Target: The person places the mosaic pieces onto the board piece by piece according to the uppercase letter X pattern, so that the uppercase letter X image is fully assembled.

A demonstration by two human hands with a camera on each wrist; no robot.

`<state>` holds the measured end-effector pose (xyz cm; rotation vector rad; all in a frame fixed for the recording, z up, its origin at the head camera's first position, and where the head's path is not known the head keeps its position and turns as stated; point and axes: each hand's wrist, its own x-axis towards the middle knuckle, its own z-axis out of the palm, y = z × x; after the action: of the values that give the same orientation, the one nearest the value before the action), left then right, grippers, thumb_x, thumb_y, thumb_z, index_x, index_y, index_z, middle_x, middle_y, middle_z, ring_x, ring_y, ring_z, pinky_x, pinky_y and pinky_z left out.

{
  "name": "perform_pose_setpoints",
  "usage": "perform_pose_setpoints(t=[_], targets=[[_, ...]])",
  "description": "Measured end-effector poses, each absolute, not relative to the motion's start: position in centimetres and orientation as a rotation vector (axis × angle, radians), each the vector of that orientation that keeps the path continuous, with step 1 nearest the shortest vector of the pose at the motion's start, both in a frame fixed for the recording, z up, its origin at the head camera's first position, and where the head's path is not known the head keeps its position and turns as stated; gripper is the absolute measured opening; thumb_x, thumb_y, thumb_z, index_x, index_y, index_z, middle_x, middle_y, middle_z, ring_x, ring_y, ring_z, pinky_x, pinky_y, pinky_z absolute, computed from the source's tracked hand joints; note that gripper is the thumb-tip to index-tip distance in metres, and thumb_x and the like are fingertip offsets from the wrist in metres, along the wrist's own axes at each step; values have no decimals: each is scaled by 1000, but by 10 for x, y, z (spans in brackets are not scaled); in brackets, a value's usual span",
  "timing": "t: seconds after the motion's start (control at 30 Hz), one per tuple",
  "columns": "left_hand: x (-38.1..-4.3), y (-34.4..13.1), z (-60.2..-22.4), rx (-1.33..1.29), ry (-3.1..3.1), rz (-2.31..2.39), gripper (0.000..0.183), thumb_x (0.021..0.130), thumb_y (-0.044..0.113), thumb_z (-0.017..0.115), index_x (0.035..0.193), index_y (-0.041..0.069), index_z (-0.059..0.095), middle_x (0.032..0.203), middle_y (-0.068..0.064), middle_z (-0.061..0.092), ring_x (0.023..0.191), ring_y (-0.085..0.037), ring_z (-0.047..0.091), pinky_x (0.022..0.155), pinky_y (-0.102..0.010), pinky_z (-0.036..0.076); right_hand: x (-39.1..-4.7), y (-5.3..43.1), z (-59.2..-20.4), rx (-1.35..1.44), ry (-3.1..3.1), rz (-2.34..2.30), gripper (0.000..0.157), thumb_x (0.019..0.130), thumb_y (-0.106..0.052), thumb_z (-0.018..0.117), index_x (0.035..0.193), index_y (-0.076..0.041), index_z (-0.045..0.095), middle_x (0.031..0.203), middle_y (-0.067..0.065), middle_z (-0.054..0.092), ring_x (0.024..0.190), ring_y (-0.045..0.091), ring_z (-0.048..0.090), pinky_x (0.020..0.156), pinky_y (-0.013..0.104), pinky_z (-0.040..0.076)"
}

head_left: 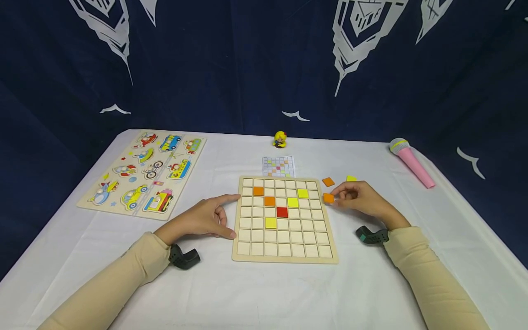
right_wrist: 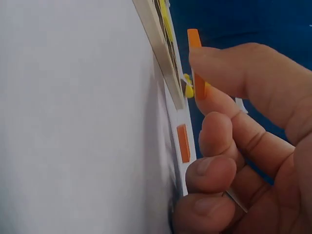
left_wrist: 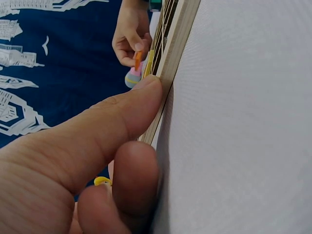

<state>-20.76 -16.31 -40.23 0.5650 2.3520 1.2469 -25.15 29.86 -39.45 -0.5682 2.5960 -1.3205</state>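
A wooden grid board (head_left: 284, 260) lies flat on the table, with orange, yellow and red square tiles in some of its cells. My left hand (head_left: 202, 217) touches the board's left edge with a straight index finger and thumb, the other fingers bent. Just off the right edge, my right hand (head_left: 365, 200) pinches an orange tile (head_left: 328, 198) between thumb and index finger. The right wrist view shows that orange tile (right_wrist: 194, 38) upright, above the tabletop. Beyond the right hand lie a loose orange tile (head_left: 328, 182) and a partly hidden yellow tile (head_left: 351, 178).
A printed pattern card (head_left: 278, 166) lies behind the board, and a small yellow-haired figurine (head_left: 279, 139) stands farther back. On the left is a vehicle puzzle board (head_left: 140, 178). A pink toy microphone (head_left: 416, 167) rests at the far right.
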Motion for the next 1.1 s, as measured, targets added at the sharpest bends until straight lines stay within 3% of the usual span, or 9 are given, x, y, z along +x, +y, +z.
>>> perform_pose_setpoints(t=[1.1], targets=[[-208,-163,-402,555,2358,1241,105,79,15,98,165,3,40,79,-6,66,59,-14,57,56,-25,45,-221,233,-381,-863,2479,-1130,19,87,-1,87,102,-2,76,80,-3,56,67,8,45,63,22,37]])
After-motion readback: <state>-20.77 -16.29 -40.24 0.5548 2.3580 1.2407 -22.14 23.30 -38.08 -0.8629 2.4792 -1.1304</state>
